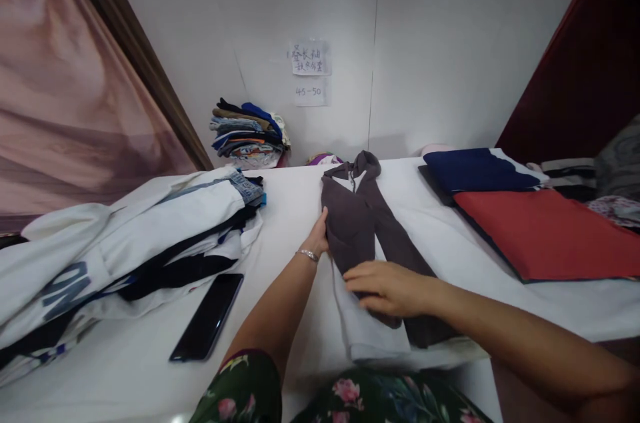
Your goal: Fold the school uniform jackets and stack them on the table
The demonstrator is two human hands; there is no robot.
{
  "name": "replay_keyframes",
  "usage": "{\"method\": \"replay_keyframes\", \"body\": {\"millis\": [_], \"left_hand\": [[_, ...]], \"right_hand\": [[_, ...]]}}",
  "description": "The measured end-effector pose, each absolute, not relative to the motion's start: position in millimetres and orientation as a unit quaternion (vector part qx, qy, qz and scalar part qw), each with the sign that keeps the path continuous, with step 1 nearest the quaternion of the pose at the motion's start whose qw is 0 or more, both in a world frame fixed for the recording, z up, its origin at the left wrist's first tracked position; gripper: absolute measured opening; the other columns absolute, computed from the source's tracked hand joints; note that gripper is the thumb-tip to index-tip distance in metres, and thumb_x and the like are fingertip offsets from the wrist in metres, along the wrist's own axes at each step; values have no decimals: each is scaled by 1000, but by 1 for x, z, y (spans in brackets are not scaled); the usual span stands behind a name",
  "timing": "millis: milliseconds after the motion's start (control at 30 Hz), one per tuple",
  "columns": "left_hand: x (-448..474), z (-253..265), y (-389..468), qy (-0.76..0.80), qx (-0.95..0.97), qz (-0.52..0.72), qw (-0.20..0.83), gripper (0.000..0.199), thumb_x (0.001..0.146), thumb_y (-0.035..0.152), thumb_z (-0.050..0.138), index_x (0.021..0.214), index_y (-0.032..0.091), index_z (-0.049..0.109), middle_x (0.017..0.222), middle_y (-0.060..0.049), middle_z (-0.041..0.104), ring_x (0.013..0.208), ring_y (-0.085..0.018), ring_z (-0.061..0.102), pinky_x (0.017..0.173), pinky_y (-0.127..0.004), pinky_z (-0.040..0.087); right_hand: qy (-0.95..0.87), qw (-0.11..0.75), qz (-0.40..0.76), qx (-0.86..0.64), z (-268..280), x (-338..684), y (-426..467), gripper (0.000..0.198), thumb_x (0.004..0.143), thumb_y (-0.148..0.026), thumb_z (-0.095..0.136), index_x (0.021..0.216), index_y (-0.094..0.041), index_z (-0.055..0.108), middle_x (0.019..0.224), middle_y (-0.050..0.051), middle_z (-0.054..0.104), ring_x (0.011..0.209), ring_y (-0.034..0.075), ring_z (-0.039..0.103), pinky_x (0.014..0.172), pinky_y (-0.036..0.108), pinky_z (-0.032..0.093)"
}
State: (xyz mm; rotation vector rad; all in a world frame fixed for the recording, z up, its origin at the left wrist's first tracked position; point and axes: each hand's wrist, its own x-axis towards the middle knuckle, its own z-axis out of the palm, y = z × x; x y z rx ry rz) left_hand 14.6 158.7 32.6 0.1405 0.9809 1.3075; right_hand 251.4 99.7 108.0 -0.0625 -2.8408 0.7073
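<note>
As the left hand (pixel 316 236) touches its side, a brown jacket (pixel 350 217) lies with its collar by the surface's (pixel 286 206) far edge.
Right hand (pixel 393 286): fingers slightly parted over the jacket's lower part; left: fingers partly hidden (clamped or not, one cannot tell).

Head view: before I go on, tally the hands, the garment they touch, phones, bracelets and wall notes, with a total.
Hands: 2 (left hand, right hand)
Garment: 1
Phone: 1
Bracelet: 1
Wall notes: 2 (upper note, lower note)
Total: 7
</note>
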Motion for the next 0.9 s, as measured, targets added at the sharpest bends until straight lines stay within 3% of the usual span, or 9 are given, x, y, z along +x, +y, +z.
{"method": "replay_keyframes", "body": {"millis": [100,167,267,333,533,733,833,900], "left_hand": [[12,30,155,416,62,592,688,54,86,55,53,118,13,62,99,-12,74,97,-26,69,95,-42,51],[12,31,154,413,57,591,691,48,86,50,54,116,13,63,96,-11,75,96,-26,69,95,-42,51],[12,36,155,404,57,602,686,39,87,42,54,110,12,65,89,-10,75,91,-25,70,94,-41,51],[14,42,156,389,70,617,680,34,88,38,54,105,12,66,84,-9,75,88,-24,71,93,-40,52],[22,44,161,422,87,608,666,24,81,26,57,99,11,66,83,-9,75,84,-24,71,88,-39,54],[28,36,162,441,77,597,666,24,76,19,56,96,11,67,78,-9,74,81,-24,71,84,-40,56],[28,37,163,445,72,591,669,21,73,18,56,90,11,67,72,-9,73,76,-25,71,80,-39,57],[27,38,165,447,70,591,667,19,71,17,56,86,11,66,66,-8,72,72,-24,70,77,-39,57]], "right_hand": [[-924,206,281,-161,80,263,133,37,89,-28,54,125,-21,62,133,12,58,122,23,53,103,43,42],[-867,241,343,-269,60,268,148,40,87,-29,57,126,-21,61,125,12,62,110,23,60,95,43,48],[-797,220,451,-336,35,272,152,45,83,-30,60,127,-18,59,107,10,68,86,18,65,80,35,53],[-784,203,482,-334,27,273,144,45,82,-31,61,125,-17,61,99,8,69,80,16,63,75,32,51],[-802,168,450,-354,45,274,119,45,76,-29,68,119,-18,64,79,0,62,66,12,54,62,26,44],[-892,192,302,-276,75,272,84,17,81,-17,59,97,-19,67,90,4,62,81,16,58,75,29,47],[-913,149,298,-235,70,268,70,24,81,-14,57,103,-18,65,118,10,60,107,20,58,91,34,47],[-917,109,315,-219,64,266,67,37,80,-14,58,117,-19,61,137,12,50,124,23,50,102,37,43]]}}
